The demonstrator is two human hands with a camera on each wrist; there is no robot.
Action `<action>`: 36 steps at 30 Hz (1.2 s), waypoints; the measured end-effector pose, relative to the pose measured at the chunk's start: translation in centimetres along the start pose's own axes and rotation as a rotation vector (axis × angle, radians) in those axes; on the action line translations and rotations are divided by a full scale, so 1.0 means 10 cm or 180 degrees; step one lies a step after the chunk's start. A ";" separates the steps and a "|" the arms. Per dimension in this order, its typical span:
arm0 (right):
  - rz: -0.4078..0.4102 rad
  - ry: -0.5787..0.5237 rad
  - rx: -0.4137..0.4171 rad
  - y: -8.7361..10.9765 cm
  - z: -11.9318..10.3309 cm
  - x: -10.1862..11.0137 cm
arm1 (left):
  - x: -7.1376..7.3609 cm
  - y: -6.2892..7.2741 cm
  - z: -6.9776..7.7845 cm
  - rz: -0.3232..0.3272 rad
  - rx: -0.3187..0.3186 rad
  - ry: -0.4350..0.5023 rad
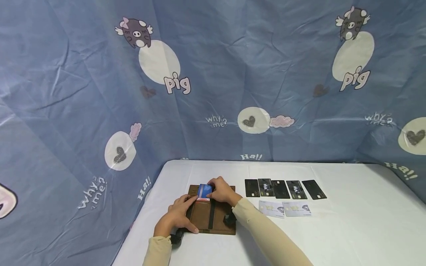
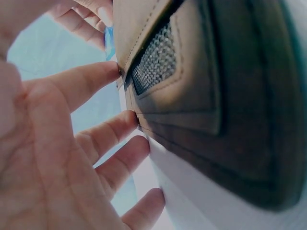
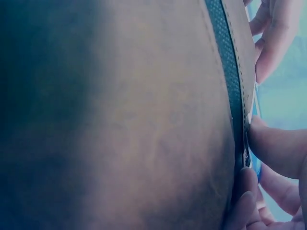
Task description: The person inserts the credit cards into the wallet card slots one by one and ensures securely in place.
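A brown wallet (image 1: 201,216) lies spread out on the white table, a dark strip running down its middle. My right hand (image 1: 222,190) pinches a blue card (image 1: 204,190) at the wallet's upper part, its thumb and fingers on the card's right side. Below the blue card, a red and white edge (image 1: 203,199) shows at the pocket. My left hand (image 1: 179,214) rests along the wallet's left side with spread fingers. In the left wrist view its fingertips (image 2: 128,119) touch the brown leather near a grey woven patch (image 2: 156,60).
To the right of the wallet lies a row of several black cards (image 1: 280,189). Two silvery-white cards (image 1: 296,209) lie in front of them. Behind and left of the white table (image 1: 349,229) hangs a blue patterned cloth (image 1: 213,74).
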State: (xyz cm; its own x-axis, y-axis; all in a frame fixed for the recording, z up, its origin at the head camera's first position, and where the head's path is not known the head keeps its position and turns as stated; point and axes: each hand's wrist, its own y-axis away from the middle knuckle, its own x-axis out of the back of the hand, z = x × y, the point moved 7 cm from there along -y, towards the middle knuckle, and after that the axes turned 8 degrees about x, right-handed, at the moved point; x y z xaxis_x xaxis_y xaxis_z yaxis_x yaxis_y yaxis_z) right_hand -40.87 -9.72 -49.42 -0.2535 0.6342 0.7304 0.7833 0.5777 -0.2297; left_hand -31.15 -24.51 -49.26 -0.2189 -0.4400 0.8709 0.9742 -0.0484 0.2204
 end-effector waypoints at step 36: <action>0.0092 -0.0206 -0.0025 0.08 -0.03 0.00 | 0.02 0.02 0.02 0.0045 -0.0101 0.0118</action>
State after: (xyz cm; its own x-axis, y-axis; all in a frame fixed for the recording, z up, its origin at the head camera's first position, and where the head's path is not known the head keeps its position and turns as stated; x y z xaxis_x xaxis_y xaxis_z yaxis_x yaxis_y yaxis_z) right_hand -40.10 -9.40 -49.37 -0.2668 0.6825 0.6804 0.7951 0.5549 -0.2449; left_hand -31.04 -24.39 -48.94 -0.2035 -0.4736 0.8569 0.9786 -0.0701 0.1937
